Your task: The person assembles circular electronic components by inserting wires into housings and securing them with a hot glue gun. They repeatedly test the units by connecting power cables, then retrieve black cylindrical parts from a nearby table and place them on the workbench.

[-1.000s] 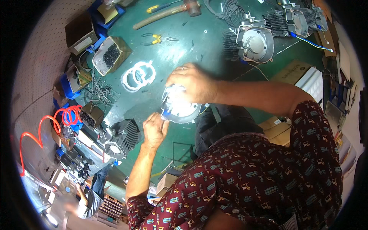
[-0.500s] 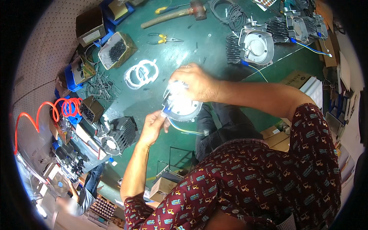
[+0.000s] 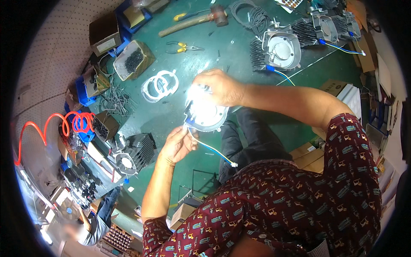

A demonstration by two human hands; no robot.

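A round cast-metal housing (image 3: 210, 122) is held over the near edge of the green workbench, its upper left washed out by glare. My right hand (image 3: 220, 88) is closed over its far rim, fingertips lost in the bright light. At the lower left rim, my left hand (image 3: 179, 144) pinches where the wires (image 3: 216, 150) leave the housing; its fingers are curled. The thin yellow and blue wires hang past that hand to a small white plug. Two flat white rings (image 3: 165, 84) lie overlapped on the bench beyond my hands.
Pliers (image 3: 183, 47) and a wooden-handled mallet (image 3: 192, 25) lie farther back. Bins of dark screws (image 3: 133, 62) line the left. Finned housings (image 3: 282, 49) stand at the far right; another finned housing (image 3: 136, 155) sits left. A seated person (image 3: 92, 225) is at lower left.
The housing has shifted slightly right with my right hand. My left hand has turned, its fingers opening out more below the rim. The wires and plug now hang lower.
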